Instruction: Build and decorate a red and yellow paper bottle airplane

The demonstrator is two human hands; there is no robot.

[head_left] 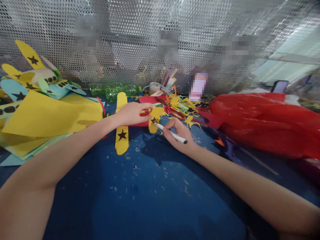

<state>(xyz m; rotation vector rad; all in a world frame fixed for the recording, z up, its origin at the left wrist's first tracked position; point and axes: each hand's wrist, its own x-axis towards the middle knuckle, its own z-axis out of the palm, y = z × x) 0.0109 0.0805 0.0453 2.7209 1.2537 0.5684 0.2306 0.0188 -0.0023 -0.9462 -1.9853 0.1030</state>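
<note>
My left hand lies over a toy plane, its thumb and fingers closed at the small yellow tail piece. The long yellow wing, with a filled black star, sticks out on both sides of that hand. Red paper shows beneath the palm, but most of the body is hidden. A white marker is pinched in my right hand, its tip touching the tail piece at a star outline.
Finished-looking toy planes and yellow paper sheets are at left. Behind are green plastic bottles, red-handled scissors, yellow scraps and a phone. A red plastic bag fills the right; perforated metal sheeting stands behind.
</note>
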